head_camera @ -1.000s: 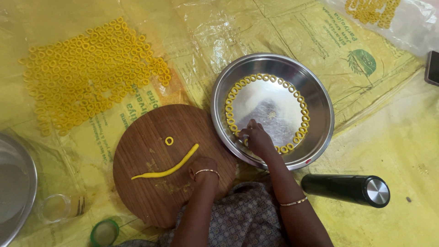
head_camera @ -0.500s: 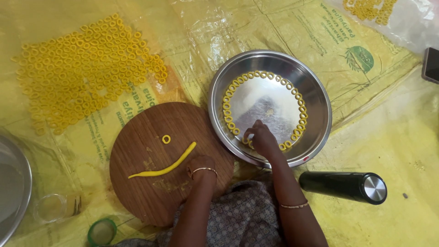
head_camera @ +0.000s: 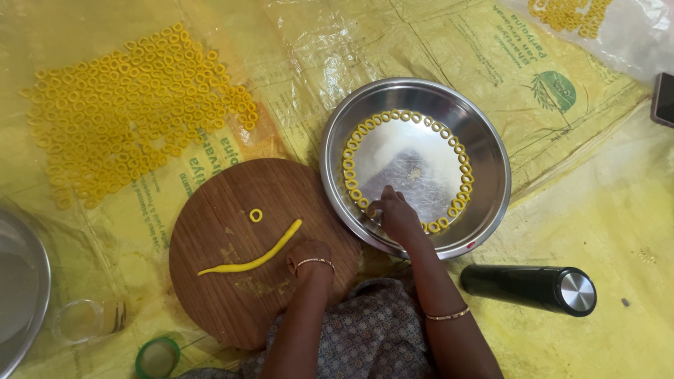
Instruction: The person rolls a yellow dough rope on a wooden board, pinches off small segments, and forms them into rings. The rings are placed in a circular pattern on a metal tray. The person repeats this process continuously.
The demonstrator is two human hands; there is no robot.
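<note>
Dough rings (head_camera: pixel 407 168), small and yellow, are laid in a near-complete circle around the flat bottom of a round steel bowl (head_camera: pixel 484 133) in the right centre of the frame. The right hand (head_camera: pixel 394 214) is placed inside the bowl at its lower left, its fingertips gathered and pressed down at the spot where the circle of rings has a gap; whether a ring is pinched between them cannot be told. The left hand (head_camera: pixel 309 258) is rested as a loosely closed fist on the lower right part of a round wooden board (head_camera: pixel 225 295), which lies left of the bowl and just touches its rim; nothing is seen to be held in it. A thin bangle is worn on each wrist.

On the board, a long rolled strip of yellow dough (head_camera: pixel 253 260) is stretched from lower left to upper right, its right end near the left hand, and a single dough ring (head_camera: pixel 255 215) lies just above it. A wide spread of finished rings (head_camera: pixel 133 112) is laid out on the yellow plastic sheet (head_camera: pixel 583 231) in the upper left of the frame. A black cylindrical flask (head_camera: pixel 530 288) lies on its side at the lower right. A small glass (head_camera: pixel 81 319) and a green-rimmed lid (head_camera: pixel 157 356) are seen at the lower left, beside the edge of another steel vessel (head_camera: pixel 21 281).
</note>
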